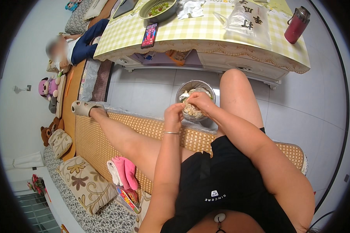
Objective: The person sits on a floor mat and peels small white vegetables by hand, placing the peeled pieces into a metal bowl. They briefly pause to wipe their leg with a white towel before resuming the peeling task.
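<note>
Above a lined waste bin (pixel 195 84), my left hand (pixel 173 116) and my right hand (pixel 201 102) meet with their fingertips pinched close together. Anything between the fingers is too small to make out. My left wrist wears a thin bangle (pixel 171 132). Inside the bin lie pale shells or scraps (pixel 192 111) and crumpled white tissue (pixel 184 95), partly hidden by my hands. The bin stands on the floor between my legs, in front of the low table.
A checked cloth covers the table (pixel 125 36). On it are a phone (pixel 149 35), a basket of grapes (pixel 158 11), crumpled tissue (pixel 190 8), a printed plastic bag (pixel 246 21) and a red flask (pixel 297 26). A person (pixel 75 49) reclines at the left. Folded towels (pixel 124 171) lie on the woven seat mat.
</note>
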